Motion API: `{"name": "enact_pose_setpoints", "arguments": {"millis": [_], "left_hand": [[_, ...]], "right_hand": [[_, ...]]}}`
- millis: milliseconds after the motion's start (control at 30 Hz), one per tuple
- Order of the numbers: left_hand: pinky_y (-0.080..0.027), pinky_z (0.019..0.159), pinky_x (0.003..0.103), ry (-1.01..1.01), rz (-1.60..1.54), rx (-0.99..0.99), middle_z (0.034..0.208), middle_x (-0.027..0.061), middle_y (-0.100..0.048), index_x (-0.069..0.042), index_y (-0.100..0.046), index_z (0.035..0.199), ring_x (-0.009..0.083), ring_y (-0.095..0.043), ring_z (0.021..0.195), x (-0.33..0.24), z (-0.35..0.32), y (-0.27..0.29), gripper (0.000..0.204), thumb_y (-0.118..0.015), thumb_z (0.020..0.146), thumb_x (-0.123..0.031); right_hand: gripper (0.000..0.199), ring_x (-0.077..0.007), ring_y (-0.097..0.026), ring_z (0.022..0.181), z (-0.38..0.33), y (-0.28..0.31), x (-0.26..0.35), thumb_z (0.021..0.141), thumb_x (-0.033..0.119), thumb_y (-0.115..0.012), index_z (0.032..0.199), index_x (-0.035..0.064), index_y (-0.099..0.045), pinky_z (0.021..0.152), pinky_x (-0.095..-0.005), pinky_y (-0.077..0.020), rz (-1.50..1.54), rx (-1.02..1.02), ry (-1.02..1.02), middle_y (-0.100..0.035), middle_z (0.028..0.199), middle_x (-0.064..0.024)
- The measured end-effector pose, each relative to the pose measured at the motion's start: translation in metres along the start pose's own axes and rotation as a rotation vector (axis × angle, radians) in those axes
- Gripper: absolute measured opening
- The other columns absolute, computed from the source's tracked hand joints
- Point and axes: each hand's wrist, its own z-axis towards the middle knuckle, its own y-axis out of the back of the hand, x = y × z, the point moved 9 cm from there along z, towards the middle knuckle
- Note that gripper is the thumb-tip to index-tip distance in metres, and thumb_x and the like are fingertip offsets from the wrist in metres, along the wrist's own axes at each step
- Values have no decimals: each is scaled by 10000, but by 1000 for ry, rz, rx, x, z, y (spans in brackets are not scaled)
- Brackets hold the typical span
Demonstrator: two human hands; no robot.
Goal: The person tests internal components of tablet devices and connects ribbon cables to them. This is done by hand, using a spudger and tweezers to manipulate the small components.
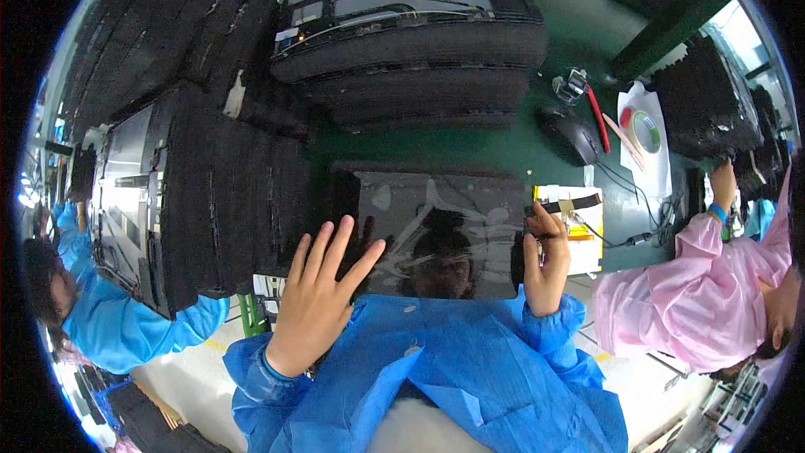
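Pressing my left hand (317, 289), fingers spread, on the near-left of the glossy dark panel (436, 231) while my right hand (545, 256) is pinching its right edge, I am risking smudges or a slip off the green bench (470, 143).

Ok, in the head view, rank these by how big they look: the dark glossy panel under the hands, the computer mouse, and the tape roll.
1. Dark glossy panel, by far the largest.
2. Computer mouse.
3. Tape roll, slightly smaller than the mouse; both lie farther from the camera and near the bent rim, so that order is unsure.
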Motion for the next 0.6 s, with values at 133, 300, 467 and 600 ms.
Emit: {"name": "enact_pose_setpoints", "arguments": {"millis": [133, 300, 467, 600], "left_hand": [[-237, 1102, 500, 0, -117, -15, 1477, 209, -232, -129, -297, 1441, 399, -284, 1331, -34, 27, 12, 946, -769, 621, -146], [-204, 1113, 492, -73, -150, -127, 1430, 226, -320, -12, -272, 1420, 369, -325, 1314, -99, 120, -13, 858, -692, 755, -354], [-187, 1117, 494, -84, -274, -210, 1370, 197, -398, -56, -301, 1413, 352, -351, 1293, -108, 158, -35, 883, -704, 657, -272], [-256, 1089, 483, -116, -256, -320, 1267, 164, -459, -101, -369, 1383, 334, -402, 1235, -108, 156, -32, 854, -730, 634, -296]], "right_hand": [[437, -258, -593, 920, 2, 2, 3, 792, -92, -532, 1223, -15, -531, 819, -315, -457, 95, -28, -18, -564, 1007, -158], [383, -241, -608, 906, 9, 16, -6, 825, -64, -540, 1203, -8, -554, 813, -325, -465, 71, -42, -46, -606, 979, -163], [382, -219, -616, 941, 7, 24, -14, 851, -96, -485, 1218, -8, -547, 824, -305, -473, 216, 46, -3, -616, 1033, -161], [463, -223, -602, 1006, 8, 27, -26, 835, -109, -490, 1287, -11, -482, 890, -327, -468, 282, 72, -87, -603, 1100, -158]]}}
